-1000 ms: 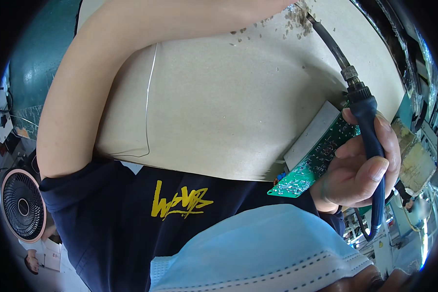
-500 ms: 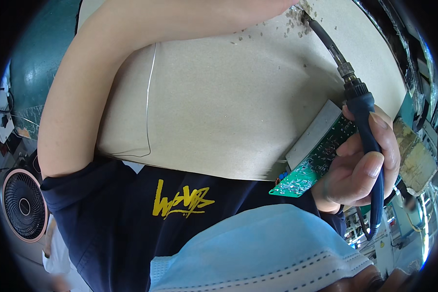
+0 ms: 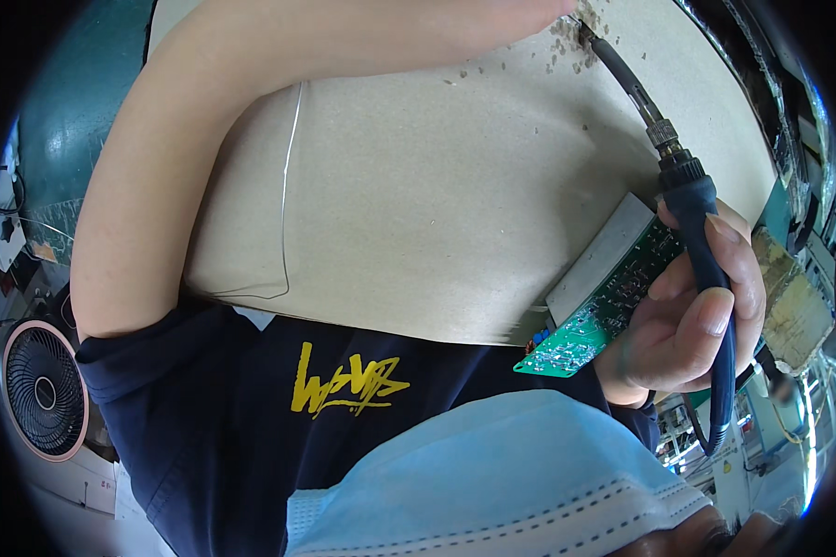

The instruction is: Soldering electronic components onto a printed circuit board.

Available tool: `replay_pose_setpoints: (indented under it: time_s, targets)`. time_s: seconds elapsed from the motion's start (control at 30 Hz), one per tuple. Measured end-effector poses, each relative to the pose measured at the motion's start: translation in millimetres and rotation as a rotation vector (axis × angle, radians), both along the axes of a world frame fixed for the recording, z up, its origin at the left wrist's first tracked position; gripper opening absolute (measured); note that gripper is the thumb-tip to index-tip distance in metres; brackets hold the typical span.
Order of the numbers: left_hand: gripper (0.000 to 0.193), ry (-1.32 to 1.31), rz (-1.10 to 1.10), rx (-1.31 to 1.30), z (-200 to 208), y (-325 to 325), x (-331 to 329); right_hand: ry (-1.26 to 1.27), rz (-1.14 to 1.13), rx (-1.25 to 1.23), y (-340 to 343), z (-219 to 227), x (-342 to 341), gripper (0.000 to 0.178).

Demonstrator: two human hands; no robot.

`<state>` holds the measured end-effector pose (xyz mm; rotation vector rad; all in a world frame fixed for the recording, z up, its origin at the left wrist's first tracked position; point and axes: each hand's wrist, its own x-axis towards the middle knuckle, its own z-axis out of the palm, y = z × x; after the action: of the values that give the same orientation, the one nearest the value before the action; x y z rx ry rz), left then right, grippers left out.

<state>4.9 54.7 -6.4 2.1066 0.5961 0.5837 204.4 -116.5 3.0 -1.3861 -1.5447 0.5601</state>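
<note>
My right hand (image 3: 697,316), at the right, is closed around the dark blue handle of a soldering iron (image 3: 706,241). The iron's tip points up and away, over brown flux spots on the board-like tan sheet (image 3: 418,204). Under my right fingers, by the sheet's near edge, is a green circuit board (image 3: 590,330) with a grey metal block along one side. My left arm reaches across the far side; my left hand (image 3: 511,23) is cut off by the top edge, its fingertips bunched beside the iron's tip. Whatever it pinches is not clear.
A thin silvery wire (image 3: 285,186) comes out from under my left forearm and bends along the sheet's near left part. A green work surface (image 3: 84,111) lies at far left, with a round fan (image 3: 45,390) below it. A worn block (image 3: 794,302) stands at right.
My left hand has shifted slightly to the right, toward the iron's tip. The iron and board have barely moved. A person in white beside the fan has gone from view.
</note>
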Motion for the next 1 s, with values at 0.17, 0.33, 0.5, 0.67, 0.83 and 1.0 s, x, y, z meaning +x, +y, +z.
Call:
replay_pose_setpoints:
  time_s: [0.17, 0.33, 0.5, 0.67, 0.83, 1.0]
  targets:
    - [0.005, -0.063, 0.037, 0.287, -20, -6, 6, 0.009, -0.017, -0.005, -2, -3, 0, 0.045]
    - [0.006, 0.04, 0.026, 0.03, 6, -2, -4, 0.049, 0.012, 0.003, 1, -1, 2, 0.045]
    - [0.005, -0.231, 0.02, -0.1, -44, 10, -1, 0.011, -0.036, -0.005, 1, -5, -3, 0.047]
    - [0.005, -0.048, 0.109, 0.205, -26, -6, 5, 0.038, -0.027, 0.045, 1, -9, -1, 0.046]
    - [0.006, -0.029, 0.074, 0.09, -12, -5, -1, 0.08, 0.019, 0.038, -2, -2, 3, 0.046]
    - [0.005, -0.138, -0.017, -0.047, -21, 5, -10, 0.133, -0.001, 0.138, -12, -7, 8, 0.046]
